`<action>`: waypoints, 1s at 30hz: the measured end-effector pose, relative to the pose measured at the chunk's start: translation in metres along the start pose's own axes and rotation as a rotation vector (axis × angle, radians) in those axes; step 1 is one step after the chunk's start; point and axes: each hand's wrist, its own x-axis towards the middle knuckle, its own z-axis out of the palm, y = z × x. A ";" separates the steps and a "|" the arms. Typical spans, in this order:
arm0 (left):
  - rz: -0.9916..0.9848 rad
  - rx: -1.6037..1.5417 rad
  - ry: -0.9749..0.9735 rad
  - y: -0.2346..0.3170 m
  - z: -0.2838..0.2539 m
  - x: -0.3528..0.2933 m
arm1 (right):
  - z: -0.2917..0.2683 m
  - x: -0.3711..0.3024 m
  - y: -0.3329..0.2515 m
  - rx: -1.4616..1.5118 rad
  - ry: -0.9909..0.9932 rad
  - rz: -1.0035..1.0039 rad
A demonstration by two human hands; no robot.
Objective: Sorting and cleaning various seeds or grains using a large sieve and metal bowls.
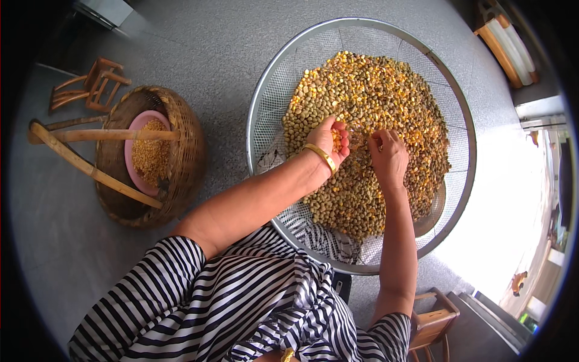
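Observation:
A wide round mesh sieve (263, 102) with a metal rim holds a broad heap of greenish-brown beans (338, 205) mixed with yellow corn-like kernels (362, 69). Over the heap's middle, my left hand (329, 143) is cupped palm up, its fingers curled round some yellow kernels (337, 140). A gold bangle (319, 158) circles that wrist. Just to its right, my right hand (389, 158) reaches down to the heap, back upward, with thumb and fingers drawn together. Whatever is between those fingertips is too small to make out.
At the left stands a woven basket (193, 151) with a bamboo handle. Inside it, a pink basin (134, 158) contains yellow kernels (151, 154). Small wooden stools stand behind the basket (99, 84) and at lower right (434, 318). Bright light falls on the floor at right.

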 end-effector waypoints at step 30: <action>-0.034 0.016 -0.031 0.003 -0.004 0.002 | 0.006 -0.001 -0.007 -0.060 -0.088 -0.135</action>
